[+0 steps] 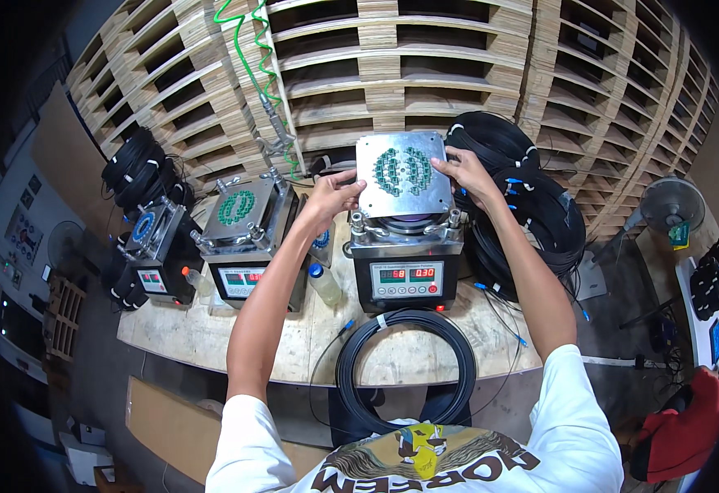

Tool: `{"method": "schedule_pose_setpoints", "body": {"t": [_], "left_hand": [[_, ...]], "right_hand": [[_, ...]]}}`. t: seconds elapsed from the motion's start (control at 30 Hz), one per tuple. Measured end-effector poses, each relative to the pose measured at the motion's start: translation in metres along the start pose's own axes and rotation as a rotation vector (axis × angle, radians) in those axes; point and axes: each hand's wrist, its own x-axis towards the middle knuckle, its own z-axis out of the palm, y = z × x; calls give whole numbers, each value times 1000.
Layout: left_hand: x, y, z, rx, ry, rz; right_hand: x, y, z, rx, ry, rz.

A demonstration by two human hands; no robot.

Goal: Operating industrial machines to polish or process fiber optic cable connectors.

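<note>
I clamped my left fingers [344, 193] and right fingers [450, 168] on opposite edges of the square grey metal plate [403, 174], steadying it level above the black polishing machine [406, 267].

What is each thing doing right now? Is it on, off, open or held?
Left hand: gripping the metal plate's left edge.
Right hand: gripping its right edge.
Metal plate: sitting on the middle machine, held at both sides.
Middle machine: on, red digits lit.
Left machine: on, display lit.
Cable coil: wound, lying on table.
</note>
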Motion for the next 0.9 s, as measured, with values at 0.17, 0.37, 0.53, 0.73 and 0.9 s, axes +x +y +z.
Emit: {"method": "schedule_pose_setpoints", "body": {"t": [0.17, 0.37, 0.53, 0.73, 0.9], "left_hand": [[-13, -5, -1, 14, -27, 30], [-15, -11, 10, 66, 49, 38], [-10, -21, 5, 203, 125, 50], [-10, -25, 2, 535, 204, 188], [-1, -34, -2, 700, 163, 224]], "right_hand": [[-2, 24, 5, -75, 16, -4], [6, 58, 10, -59, 160, -222], [-1, 48, 17, -256, 217, -162], [-11, 33, 21, -367, 222, -91], [-7, 52, 13, -417, 255, -61]]}}
